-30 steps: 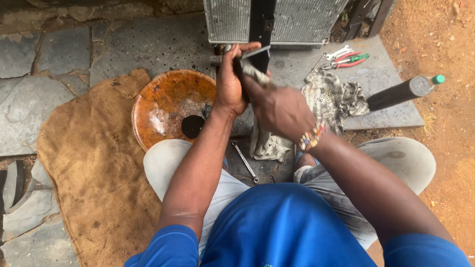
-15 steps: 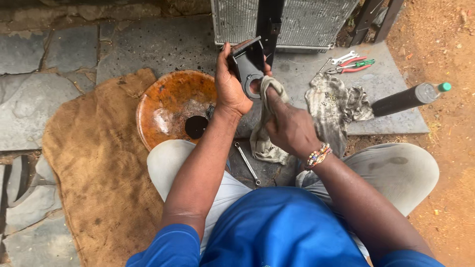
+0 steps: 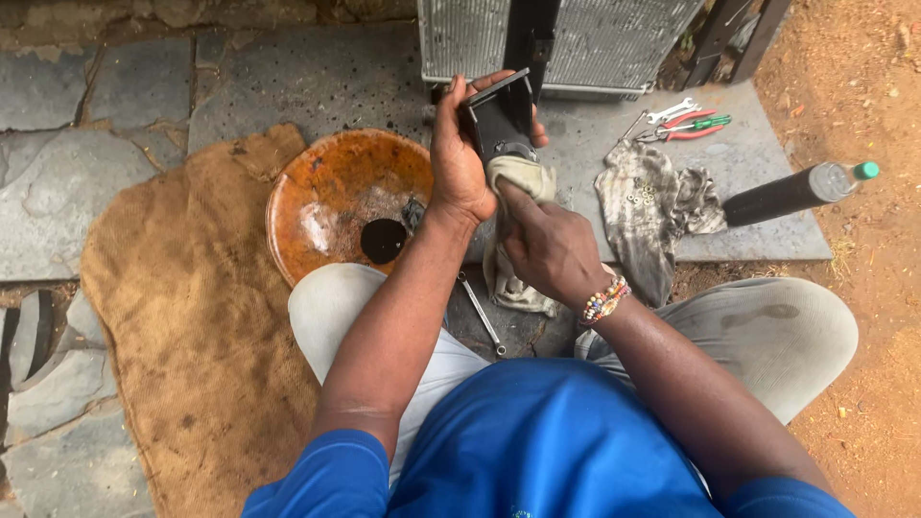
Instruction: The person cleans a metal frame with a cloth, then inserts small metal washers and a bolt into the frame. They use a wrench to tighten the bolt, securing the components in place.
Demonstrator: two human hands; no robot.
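- Left hand (image 3: 459,153) grips the black metal part (image 3: 501,120) upright, steadying it right of the orange bowl (image 3: 336,201).
- Right hand (image 3: 549,247) pinches a rag (image 3: 518,182) against it, wiping.

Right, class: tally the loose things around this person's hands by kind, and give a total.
Dark metal part, held in left hand: 1
Rags: 2
Rusty orange bowl: 1
Dark bottle with green cap: 1
Spanner on the ground: 1
Burlap sack: 1
Total: 7
The small tools are too bunched to count.
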